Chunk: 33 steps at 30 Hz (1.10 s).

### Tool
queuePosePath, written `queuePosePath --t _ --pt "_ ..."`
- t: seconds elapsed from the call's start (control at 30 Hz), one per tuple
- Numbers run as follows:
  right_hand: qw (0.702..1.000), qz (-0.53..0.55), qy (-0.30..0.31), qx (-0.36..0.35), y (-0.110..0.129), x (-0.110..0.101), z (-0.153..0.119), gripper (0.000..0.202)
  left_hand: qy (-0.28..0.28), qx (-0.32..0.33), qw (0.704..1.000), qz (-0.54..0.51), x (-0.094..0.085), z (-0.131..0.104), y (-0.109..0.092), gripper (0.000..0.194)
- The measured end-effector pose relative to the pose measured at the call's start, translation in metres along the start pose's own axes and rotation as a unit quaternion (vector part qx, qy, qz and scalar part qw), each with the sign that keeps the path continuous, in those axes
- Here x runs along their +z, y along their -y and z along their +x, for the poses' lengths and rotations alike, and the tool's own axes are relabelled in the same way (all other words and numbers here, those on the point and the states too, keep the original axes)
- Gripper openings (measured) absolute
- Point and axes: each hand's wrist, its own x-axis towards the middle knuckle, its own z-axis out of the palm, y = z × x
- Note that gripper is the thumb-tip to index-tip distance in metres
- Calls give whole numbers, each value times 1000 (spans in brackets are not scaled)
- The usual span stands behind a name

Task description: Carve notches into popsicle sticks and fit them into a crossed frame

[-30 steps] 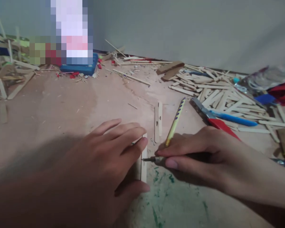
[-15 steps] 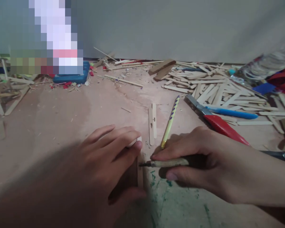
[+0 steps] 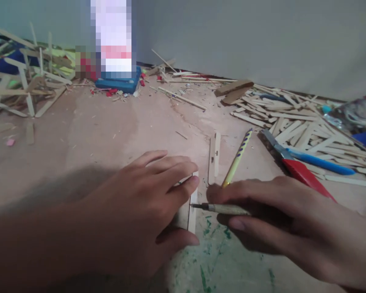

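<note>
My left hand [image 3: 158, 195] presses a pale craft stick [image 3: 192, 219] against the worktop, its fingers at the upper end and the thumb by the lower end. A thin-bladed carving tool with a wooden handle [image 3: 228, 209] is in the closed grip of my right hand [image 3: 283, 211]. The blade's tip meets the stick near its middle. Just beyond lie two craft sticks [image 3: 213, 160] side by side, each with a small dark notch or mark. Close to my right fingers is a yellow pencil [image 3: 236, 158] with purple spots.
A pile of loose craft sticks [image 3: 293, 126] spreads at the back right. In front of it lies a metal cutter with blue and red handles [image 3: 301, 167]. A blue box-like base [image 3: 118, 84] stands at the back, near a stick structure [image 3: 27, 81] on the left. Green marks stain the worktop [image 3: 204, 264].
My view has swung left, so the things sit farther right in the picture. The blade tip has shifted slightly along the held stick, toward its left edge. Both hands keep their holds.
</note>
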Motion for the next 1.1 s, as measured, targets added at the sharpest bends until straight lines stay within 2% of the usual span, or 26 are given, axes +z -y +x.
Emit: queuePosePath --t 0.1,0.3,0.53,0.67,0.87,1.0,1.07,1.1 --pt "1000 -12 2 -28 1 -2 3 33 12 -4 1000 13 0 -2 -1 56" --pt "999 29 21 -35 2 -4 9 44 -12 -9 1000 18 3 -1 -3 54" --pt "998 48 25 -33 -1 -4 11 43 -12 -8 1000 0 2 -1 -4 53" --pt "997 50 29 -55 -3 -3 10 40 -15 -12 1000 -4 2 0 -4 53" --pt "997 77 -16 24 -2 -5 6 41 -15 -10 1000 -14 2 0 -4 49" --pt "997 75 -17 6 -5 -2 1 39 -13 -19 1000 -13 1 1 -5 52" --pt "997 77 -11 3 -14 3 -6 36 -6 -27 1000 6 -1 3 -5 57" --pt "998 59 -13 -7 -20 6 -11 42 -4 -30 999 20 -2 3 -5 60"
